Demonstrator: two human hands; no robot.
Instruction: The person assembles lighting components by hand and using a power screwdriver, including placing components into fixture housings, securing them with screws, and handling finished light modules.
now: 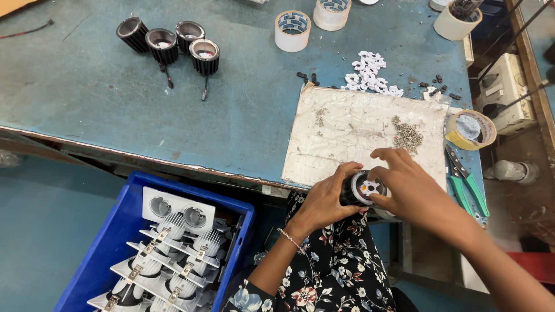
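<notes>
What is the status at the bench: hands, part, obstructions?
Left hand grips black lamp housing. Right hand presses white insert into it. Screws and green cutters nearby, not in the way.

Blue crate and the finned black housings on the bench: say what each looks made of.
Blue crate: probably moulded plastic, judging by its even saturated colour, smooth slightly glossy walls and rounded rim. Black housings: likely cast or extruded metal with a matt black coating, given the fine ribbed fins around each body and the brighter rims at the open ends; dark plastic cannot be ruled out.
</notes>
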